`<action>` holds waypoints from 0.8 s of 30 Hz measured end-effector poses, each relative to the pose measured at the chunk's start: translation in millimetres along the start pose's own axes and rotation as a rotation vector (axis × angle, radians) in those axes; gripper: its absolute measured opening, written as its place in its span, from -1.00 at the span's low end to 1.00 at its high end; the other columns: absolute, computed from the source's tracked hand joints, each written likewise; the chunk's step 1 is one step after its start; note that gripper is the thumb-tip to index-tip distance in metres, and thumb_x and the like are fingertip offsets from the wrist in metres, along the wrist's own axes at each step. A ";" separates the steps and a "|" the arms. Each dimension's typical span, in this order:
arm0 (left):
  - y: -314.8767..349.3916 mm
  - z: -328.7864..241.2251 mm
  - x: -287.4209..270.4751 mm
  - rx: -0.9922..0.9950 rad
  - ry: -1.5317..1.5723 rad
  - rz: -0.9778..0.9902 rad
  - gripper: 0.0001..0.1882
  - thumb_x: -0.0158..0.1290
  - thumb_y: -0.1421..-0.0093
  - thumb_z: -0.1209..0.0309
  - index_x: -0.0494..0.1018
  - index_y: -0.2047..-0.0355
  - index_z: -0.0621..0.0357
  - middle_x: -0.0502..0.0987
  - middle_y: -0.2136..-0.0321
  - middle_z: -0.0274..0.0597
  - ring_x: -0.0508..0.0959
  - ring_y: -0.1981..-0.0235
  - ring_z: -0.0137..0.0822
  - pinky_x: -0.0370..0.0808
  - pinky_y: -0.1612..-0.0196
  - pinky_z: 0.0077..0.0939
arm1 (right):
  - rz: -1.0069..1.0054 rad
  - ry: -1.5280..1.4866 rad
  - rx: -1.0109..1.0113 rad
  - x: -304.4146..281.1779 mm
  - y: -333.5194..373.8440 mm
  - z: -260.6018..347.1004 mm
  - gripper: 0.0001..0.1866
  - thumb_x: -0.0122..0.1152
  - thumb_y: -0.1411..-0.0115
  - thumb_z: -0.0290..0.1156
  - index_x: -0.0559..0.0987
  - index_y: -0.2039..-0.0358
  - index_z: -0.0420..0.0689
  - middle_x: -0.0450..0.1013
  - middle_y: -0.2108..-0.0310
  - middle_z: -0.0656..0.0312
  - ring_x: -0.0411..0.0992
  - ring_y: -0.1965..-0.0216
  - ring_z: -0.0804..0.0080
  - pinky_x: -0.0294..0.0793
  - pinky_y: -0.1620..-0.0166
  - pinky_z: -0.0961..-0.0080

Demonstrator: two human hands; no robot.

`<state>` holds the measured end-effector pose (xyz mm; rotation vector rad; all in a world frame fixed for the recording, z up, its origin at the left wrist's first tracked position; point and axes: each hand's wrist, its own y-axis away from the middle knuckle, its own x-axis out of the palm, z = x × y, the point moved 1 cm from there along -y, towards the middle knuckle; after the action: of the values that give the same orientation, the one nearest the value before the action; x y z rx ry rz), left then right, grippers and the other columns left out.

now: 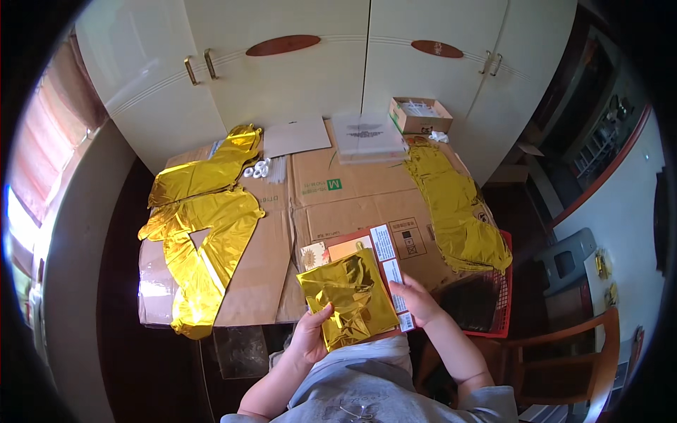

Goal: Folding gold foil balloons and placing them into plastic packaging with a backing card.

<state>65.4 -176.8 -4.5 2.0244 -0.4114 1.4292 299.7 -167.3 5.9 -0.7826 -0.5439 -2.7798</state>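
A flat square of folded gold foil balloon (349, 299) lies over a printed orange-and-white card package (384, 243), close to my body at the table's near edge. My left hand (310, 335) grips the folded foil at its lower left corner, thumb on top. My right hand (417, 302) pinches the right edge of the card package, its thumb over the white printed strip; most of its other fingers are hidden beneath. Flat gold foil balloons (211, 247) lie spread at the left of the table, and a stack of gold foil balloons (458, 211) lies at the right.
Flattened cardboard (352, 190) covers the table. At its back are white ribbon rolls (259, 169), white straws (278, 170), a grey board (296, 137), a clear plastic packet (370, 139) and an open carton (421, 115). A red basket (505, 282) and wooden chair (564, 349) stand right.
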 end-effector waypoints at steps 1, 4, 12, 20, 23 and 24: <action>1.7 -0.8 -2.3 -0.009 -0.003 0.002 -0.54 0.01 -0.30 0.42 0.24 -0.17 0.23 0.44 -0.08 0.05 0.50 -0.05 0.01 0.49 -0.09 0.01 | -0.007 0.012 -0.025 -1.6 -1.0 -2.2 -0.62 -0.01 -0.36 -0.40 0.36 -0.16 -0.19 0.42 -0.04 0.25 0.39 -0.03 0.54 0.40 -0.08 0.48; 8.5 -8.2 -10.7 0.005 0.009 0.020 -0.55 0.00 -0.30 0.39 0.24 -0.17 0.21 0.44 -0.07 0.03 0.50 -0.05 0.01 0.48 -0.10 0.04 | -0.055 0.109 -0.183 -13.2 -3.8 -0.7 -0.69 0.01 -0.35 -0.39 0.44 -0.06 -0.19 0.46 0.05 0.26 0.40 0.04 0.61 0.41 0.01 0.57; 31.4 -57.1 -33.4 0.469 0.043 -0.057 -0.57 -0.05 -0.33 0.32 0.29 -0.15 0.22 0.43 -0.10 0.03 0.46 -0.10 0.04 0.39 -0.15 0.16 | -0.417 1.936 -1.160 42.8 24.4 55.3 -0.58 0.15 -0.09 -0.48 0.52 -0.01 -0.24 0.54 0.09 0.08 0.55 0.21 0.29 0.57 0.26 0.36; 34.8 -44.7 -42.1 0.434 0.074 -0.067 -0.58 -0.11 -0.36 0.30 0.29 -0.15 0.25 0.42 -0.11 0.08 0.45 -0.10 0.09 0.33 -0.17 0.22 | -0.264 2.025 -0.698 72.4 5.6 -32.1 -0.56 0.22 -0.07 -0.32 0.54 0.03 -0.23 0.54 0.08 0.08 0.52 0.13 0.38 0.57 0.28 0.44; 25.1 -20.4 -33.4 0.284 0.106 -0.159 -0.53 -0.02 -0.31 0.33 0.24 -0.18 0.20 0.42 -0.10 0.03 0.46 -0.09 0.03 0.41 -0.16 0.07 | -0.252 1.902 -0.825 55.5 -3.9 -13.5 -0.62 0.17 -0.12 -0.38 0.54 0.05 -0.26 0.52 0.07 0.05 0.52 0.12 0.27 0.55 0.13 0.38; 21.2 -13.0 -30.0 0.257 0.108 -0.157 -0.52 -0.02 -0.31 0.33 0.23 -0.19 0.20 0.41 -0.11 0.02 0.46 -0.10 0.02 0.40 -0.17 0.04 | -0.279 1.771 -0.747 47.7 -4.1 1.8 -0.64 0.13 -0.13 -0.44 0.53 0.05 -0.28 0.52 0.07 0.01 0.51 0.10 0.17 0.51 0.02 0.33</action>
<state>32.8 -187.4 -22.9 2.1124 -0.0220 1.5477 259.3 -167.2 31.7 1.7237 0.7536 -2.5161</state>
